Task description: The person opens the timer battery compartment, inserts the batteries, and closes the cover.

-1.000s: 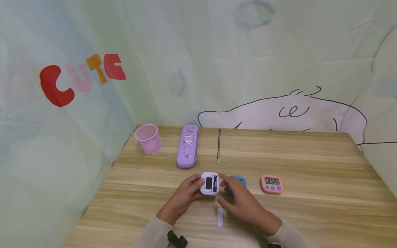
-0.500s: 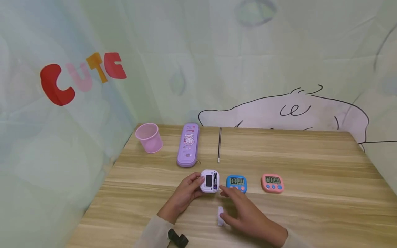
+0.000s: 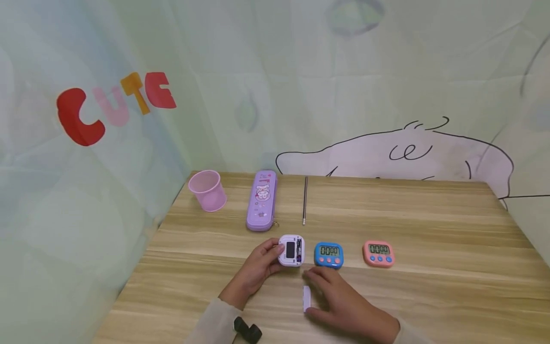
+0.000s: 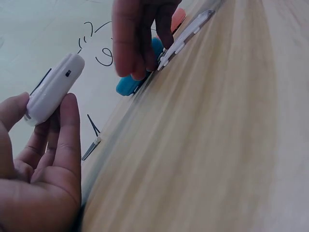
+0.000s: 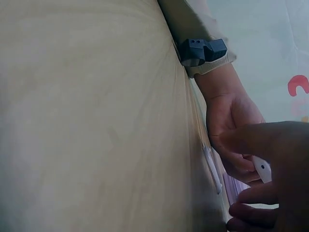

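My left hand [image 3: 258, 265] grips a white digital timer [image 3: 291, 250] by its left side, thumb on the back face. The timer's back faces up, and its battery slot [image 3: 299, 250] lies uncovered with a battery inside. On the table below it is a slim white battery cover [image 3: 306, 299]. Close around that cover hovers my right hand [image 3: 345, 303], thumb tip at its near end and fingers bent beyond its far end. Nothing shows between those fingers. In the left wrist view the cover [image 4: 188, 37] lies right beside the right hand [image 4: 137, 34].
A blue timer [image 3: 328, 254] lies just beyond my right hand, with a pink timer [image 3: 378, 253] to its right. Farther back are a pencil [image 3: 305, 200], a purple pencil case [image 3: 261, 200] and a pink cup [image 3: 208, 191]. Printed cloth walls border the wooden table [image 3: 429, 215].
My right hand has moved away from the timer's slot, down toward me, to the battery cover. The blue timer has come into full view. My left hand still holds the white timer.
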### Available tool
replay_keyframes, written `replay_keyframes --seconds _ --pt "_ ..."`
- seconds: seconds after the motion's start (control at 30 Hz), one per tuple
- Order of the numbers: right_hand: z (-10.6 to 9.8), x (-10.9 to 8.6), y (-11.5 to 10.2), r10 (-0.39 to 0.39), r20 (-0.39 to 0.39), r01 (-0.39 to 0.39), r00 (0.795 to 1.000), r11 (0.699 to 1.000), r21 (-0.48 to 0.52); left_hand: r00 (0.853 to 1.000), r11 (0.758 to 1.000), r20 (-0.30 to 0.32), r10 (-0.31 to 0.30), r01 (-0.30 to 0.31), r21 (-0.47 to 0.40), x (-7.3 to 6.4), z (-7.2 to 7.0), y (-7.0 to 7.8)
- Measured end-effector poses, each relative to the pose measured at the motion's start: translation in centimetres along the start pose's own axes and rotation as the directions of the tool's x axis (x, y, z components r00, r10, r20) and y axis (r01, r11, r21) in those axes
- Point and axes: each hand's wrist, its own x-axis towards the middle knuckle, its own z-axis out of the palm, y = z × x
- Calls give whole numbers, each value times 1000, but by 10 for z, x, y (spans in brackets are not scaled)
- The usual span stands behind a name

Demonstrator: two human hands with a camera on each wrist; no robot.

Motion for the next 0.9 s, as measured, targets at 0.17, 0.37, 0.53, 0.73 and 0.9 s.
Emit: replay_keyframes --seconds 0.17,0.37,0.53,0.73,0.9 --pt "-2 1 -2 35 55 -34 998 999 -31 1000 1000 1 0 0 3 1 0 0" --pt "-1 1 -1 38 57 -35 998 998 -52 1000 1000 0 -6 6 0 2 0 -1" --pt "4 1 1 6 18 -5 1000 997 -80 1000 1000 -4 -9 9 -2 2 0 -1" --pt "4 1 1 -10 3 10 1000 994 -106 1000 1000 -2 -7 7 -3 1 1 0" --pt "4 1 0 -11 -3 11 1000 995 -102 1000 1000 5 -11 10 9 0 1 1"
